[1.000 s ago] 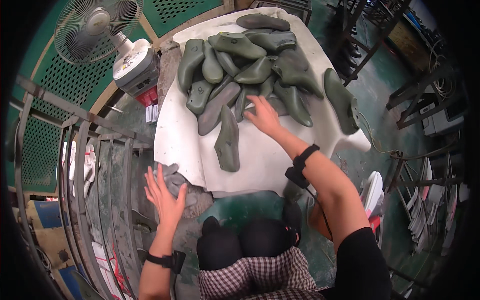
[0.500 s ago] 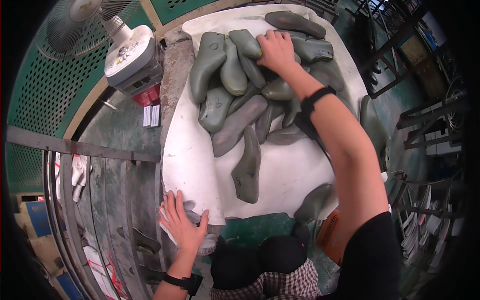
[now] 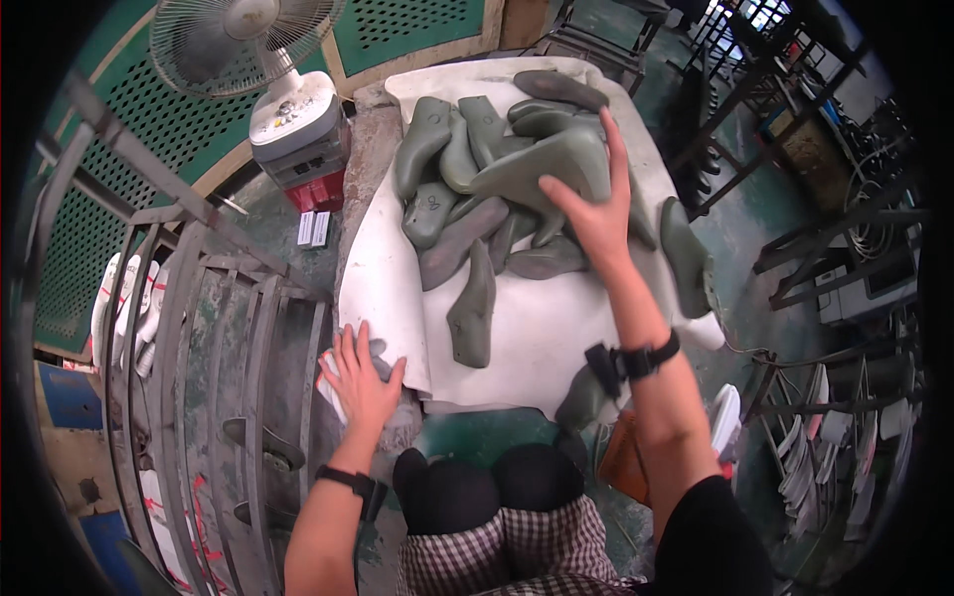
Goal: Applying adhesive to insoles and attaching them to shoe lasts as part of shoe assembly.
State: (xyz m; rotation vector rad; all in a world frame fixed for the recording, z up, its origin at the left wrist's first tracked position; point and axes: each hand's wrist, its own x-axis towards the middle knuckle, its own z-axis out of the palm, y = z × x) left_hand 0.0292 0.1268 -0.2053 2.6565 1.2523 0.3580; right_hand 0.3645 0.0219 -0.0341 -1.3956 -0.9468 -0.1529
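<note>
My right hand (image 3: pixel 602 214) grips a large green shoe last (image 3: pixel 547 167), thumb on its near side and fingers along its right end. The last is raised over a heap of similar green lasts on a white sheet (image 3: pixel 556 318). A single last (image 3: pixel 473 313) lies apart on the nearer part of the sheet. My left hand (image 3: pixel 363 385) lies with fingers spread at the sheet's near left corner, over a stone-like edge. A whitish thing, partly hidden, shows beneath it. Another green last (image 3: pixel 688 258) rests at the sheet's right side.
A metal rack (image 3: pixel 204 368) stands at the left. Beyond it is a white fan (image 3: pixel 288 109). On the right are dark metal frames (image 3: pixel 810 248) and hanging pale sheets. An orange-brown box (image 3: pixel 623 462) sits on the floor near my knees.
My right hand has lifted a shoe last from the far part of the heap and drawn it nearer. My left hand stays spread at the corner. The view has shifted.
</note>
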